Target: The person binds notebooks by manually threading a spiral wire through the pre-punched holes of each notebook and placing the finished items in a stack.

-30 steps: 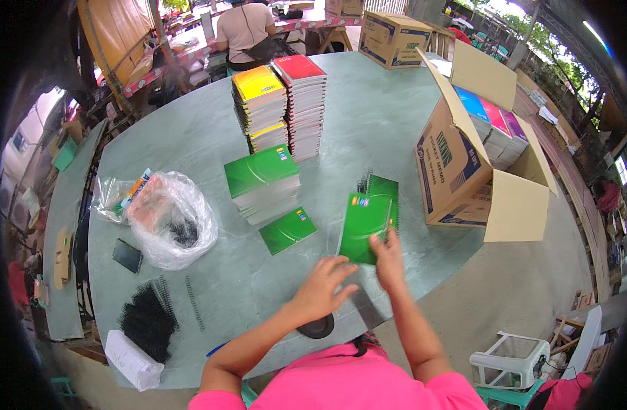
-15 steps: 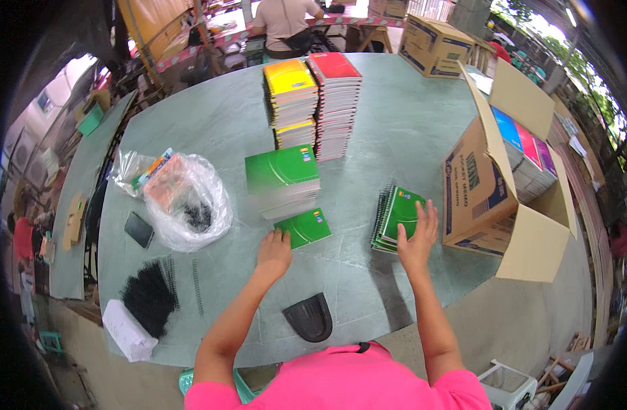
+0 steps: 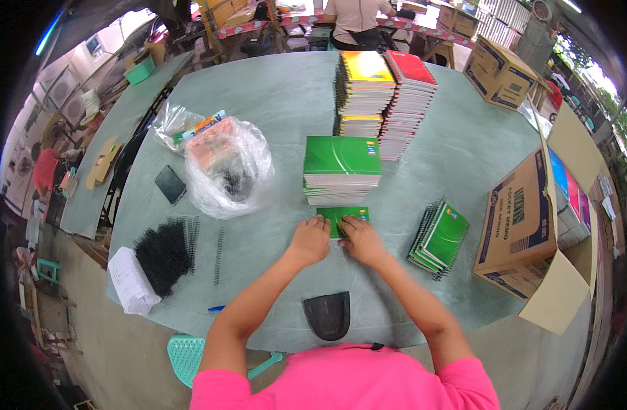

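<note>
A loose green notebook (image 3: 335,213) lies flat on the table in front of me, and no spiral shows along its edges. At its left edge, my left hand (image 3: 311,239) grips it with bent fingers. My right hand (image 3: 361,240) is closed on its lower right part, the fingers over the cover and hiding some of it. Right behind stands a stack of green notebooks (image 3: 342,158), white page edges toward me. Off to the right sits a small pile of green spiral notebooks (image 3: 446,232) with black coils.
Tall stacks of yellow notebooks (image 3: 368,68) and red notebooks (image 3: 410,68) stand farther back. An open carton (image 3: 515,219) holds notebooks at right. At left are a plastic bag (image 3: 248,150), a phone (image 3: 170,184) and black coils (image 3: 164,256). A black curved pad (image 3: 328,316) lies near me.
My right hand has left the spiral notebook pile and come left onto the loose green notebook. My left hand stays at that notebook's left edge. The view has turned left.
</note>
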Demonstrator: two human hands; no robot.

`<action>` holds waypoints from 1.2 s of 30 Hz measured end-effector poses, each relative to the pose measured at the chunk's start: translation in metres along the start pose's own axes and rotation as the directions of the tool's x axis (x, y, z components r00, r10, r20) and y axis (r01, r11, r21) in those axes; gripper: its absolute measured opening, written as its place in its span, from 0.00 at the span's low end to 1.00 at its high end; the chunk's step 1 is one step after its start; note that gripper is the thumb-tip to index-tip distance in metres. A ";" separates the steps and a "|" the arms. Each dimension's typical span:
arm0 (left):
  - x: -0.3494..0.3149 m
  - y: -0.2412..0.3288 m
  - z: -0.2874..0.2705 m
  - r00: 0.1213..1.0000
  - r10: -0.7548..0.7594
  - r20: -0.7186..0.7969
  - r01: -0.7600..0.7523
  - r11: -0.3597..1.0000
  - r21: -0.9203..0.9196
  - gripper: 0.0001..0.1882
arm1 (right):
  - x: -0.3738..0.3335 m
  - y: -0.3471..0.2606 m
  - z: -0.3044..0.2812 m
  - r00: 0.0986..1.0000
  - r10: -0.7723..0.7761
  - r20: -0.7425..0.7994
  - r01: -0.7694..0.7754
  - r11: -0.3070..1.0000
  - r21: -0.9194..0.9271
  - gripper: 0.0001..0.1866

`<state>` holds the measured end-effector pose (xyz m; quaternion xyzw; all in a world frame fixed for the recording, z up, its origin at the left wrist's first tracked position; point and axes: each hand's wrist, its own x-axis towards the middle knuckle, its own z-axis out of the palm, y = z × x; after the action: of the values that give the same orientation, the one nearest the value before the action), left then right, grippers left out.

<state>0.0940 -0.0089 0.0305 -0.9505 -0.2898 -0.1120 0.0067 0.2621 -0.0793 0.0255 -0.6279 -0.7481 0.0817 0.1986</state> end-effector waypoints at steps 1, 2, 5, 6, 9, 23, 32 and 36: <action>-0.005 0.001 -0.004 0.999 0.011 -0.031 -0.011 1.000 0.013 0.14 | 0.005 -0.001 -0.001 0.998 0.021 0.051 -0.023 0.999 0.029 0.24; -0.004 -0.002 -0.008 0.999 0.034 0.025 -0.034 0.999 0.007 0.13 | 0.007 -0.002 -0.003 0.998 0.017 0.064 -0.018 1.000 0.014 0.24; 0.008 -0.010 -0.008 0.982 0.100 0.157 -0.107 0.994 0.036 0.12 | 0.008 -0.004 -0.005 0.997 0.004 0.075 -0.001 1.000 -0.032 0.24; 0.010 -0.008 -0.002 0.977 0.113 0.182 -0.131 0.987 0.089 0.11 | 0.007 -0.003 0.000 0.998 -0.007 0.055 0.010 0.999 -0.040 0.23; 0.013 -0.005 0.001 0.974 0.115 0.197 -0.150 0.974 0.172 0.08 | 0.006 -0.009 -0.003 1.000 -0.016 0.016 0.017 0.999 -0.043 0.21; -0.138 -0.119 -0.042 0.618 -0.729 -0.294 0.779 0.619 0.102 0.16 | 0.001 -0.032 -0.062 0.998 -0.061 -0.007 0.061 0.998 -0.002 0.12; -0.085 -0.049 -0.077 0.790 -0.532 0.305 0.416 0.100 -0.904 0.10 | -0.004 -0.041 -0.036 0.976 -0.085 -0.202 0.080 0.996 -0.032 0.07; -0.077 -0.040 -0.082 0.887 -0.364 0.285 0.257 -0.124 -0.958 0.13 | -0.003 -0.037 -0.029 0.977 -0.063 -0.205 0.073 0.997 0.041 0.04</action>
<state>-0.0069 -0.0240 0.0914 -0.5605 -0.3346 -0.3175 -0.6878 0.2404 -0.0931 0.0653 -0.6021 -0.7427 0.0282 0.2916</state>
